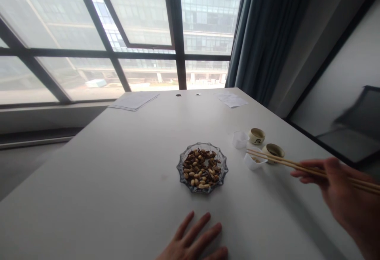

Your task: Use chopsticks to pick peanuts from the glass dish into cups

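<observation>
Over the plastic cup (253, 165), my right hand (341, 183) grips chopsticks (286, 162); my left hand (194, 243) spreads, empty, near the bowl (224, 169).

One mark you can pick out. Small cream cup (253, 132), your one o'clock: single bold dark character (257, 141) on its outer wall, six o'clock side, facing you. Resembles the Chinese 风, but too small and soft to confirm. Paper sheets (135, 101) at your eleven o'clock, more paper (233, 100) near twelve-thirty: any print too faint to read.
</observation>
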A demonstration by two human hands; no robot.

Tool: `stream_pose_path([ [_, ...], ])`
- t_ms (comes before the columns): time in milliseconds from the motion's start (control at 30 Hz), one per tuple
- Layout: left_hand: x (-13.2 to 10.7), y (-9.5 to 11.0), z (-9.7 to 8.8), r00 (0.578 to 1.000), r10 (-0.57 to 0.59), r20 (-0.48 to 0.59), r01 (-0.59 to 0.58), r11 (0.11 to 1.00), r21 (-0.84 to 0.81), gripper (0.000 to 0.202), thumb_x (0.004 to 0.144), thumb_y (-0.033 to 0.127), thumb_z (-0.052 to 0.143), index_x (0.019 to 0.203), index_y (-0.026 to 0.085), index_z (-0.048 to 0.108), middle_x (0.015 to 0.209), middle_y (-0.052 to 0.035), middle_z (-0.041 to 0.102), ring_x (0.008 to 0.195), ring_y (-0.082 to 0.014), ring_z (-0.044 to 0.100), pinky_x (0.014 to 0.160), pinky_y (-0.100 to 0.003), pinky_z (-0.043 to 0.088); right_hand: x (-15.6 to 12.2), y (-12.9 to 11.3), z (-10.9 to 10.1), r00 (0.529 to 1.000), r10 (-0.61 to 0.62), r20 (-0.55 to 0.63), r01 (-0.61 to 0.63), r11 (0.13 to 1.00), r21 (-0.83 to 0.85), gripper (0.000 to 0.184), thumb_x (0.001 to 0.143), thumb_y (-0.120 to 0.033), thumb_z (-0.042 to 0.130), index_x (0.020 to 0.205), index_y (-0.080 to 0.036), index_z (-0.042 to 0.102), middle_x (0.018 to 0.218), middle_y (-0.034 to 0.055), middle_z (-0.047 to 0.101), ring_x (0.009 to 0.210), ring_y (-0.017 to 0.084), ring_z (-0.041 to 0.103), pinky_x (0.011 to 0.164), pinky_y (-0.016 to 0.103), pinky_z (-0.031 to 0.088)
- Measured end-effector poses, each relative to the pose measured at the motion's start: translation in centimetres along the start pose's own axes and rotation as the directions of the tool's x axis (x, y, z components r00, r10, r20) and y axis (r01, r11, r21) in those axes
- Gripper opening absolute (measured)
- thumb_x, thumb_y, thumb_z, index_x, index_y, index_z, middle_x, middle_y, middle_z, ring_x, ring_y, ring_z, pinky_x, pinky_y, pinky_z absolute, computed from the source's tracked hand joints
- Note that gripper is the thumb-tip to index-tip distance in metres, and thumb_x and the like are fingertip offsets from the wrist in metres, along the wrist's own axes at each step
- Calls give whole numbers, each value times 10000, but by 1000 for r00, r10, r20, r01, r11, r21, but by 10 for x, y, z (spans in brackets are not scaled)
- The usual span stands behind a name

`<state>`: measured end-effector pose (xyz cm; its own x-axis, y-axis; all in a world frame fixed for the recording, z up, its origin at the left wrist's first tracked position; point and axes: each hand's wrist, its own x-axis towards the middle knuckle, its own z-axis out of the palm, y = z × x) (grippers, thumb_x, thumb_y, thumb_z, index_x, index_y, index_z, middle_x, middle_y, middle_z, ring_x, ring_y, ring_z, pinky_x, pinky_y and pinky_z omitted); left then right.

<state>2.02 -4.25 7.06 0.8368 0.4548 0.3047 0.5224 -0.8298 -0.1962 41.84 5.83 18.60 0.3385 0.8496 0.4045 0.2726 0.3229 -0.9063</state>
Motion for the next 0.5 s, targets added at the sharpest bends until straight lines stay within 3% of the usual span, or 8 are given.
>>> stream_pose_path([
  [100, 1, 0, 1, 1000, -15, -24, 15, 1000, 1, 690, 1009, 403, 872, 1623, 380, 557, 1682, -15, 546, 1517, -315, 542, 1323, -561, 345, -19, -23, 60, 969, 63, 239, -95, 988, 125, 454, 982, -629, 728, 896, -198, 841, 772, 117, 836, 665, 274, 827, 582, 336, 696],
  [200, 1, 1, 2, 998, -27, -50, 28, 999, 20, 677, 1034, 381, 848, 1636, 393, 536, 1673, 6, 558, 1501, -298, 561, 1323, -547, 348, -23, -26, 103, 886, 5, 463, -108, 975, 196, 478, 1000, -621, 711, 854, -185, 840, 747, 112, 833, 625, 231, 812, 560, 287, 675],
  [333, 1, 2, 3, 997, -36, -66, 39, 999, 35, 644, 1061, 375, 816, 1636, 420, 528, 1668, 34, 562, 1473, -273, 596, 1321, -522, 367, -13, -16, 128, 796, -14, 606, -116, 978, 174, 498, 995, -627, 717, 847, -168, 837, 713, 109, 826, 606, 194, 802, 583, 243, 666],
  [500, 2, 2, 0, 998, -44, -52, 45, 999, 23, 617, 1074, 385, 797, 1630, 425, 535, 1688, 33, 540, 1463, -265, 617, 1319, -497, 385, -6, -13, 138, 779, 63, 624, -210, 964, 164, 533, 918, -679, 780, 829, -156, 830, 678, 113, 815, 595, 228, 816, 553, 257, 674],
])
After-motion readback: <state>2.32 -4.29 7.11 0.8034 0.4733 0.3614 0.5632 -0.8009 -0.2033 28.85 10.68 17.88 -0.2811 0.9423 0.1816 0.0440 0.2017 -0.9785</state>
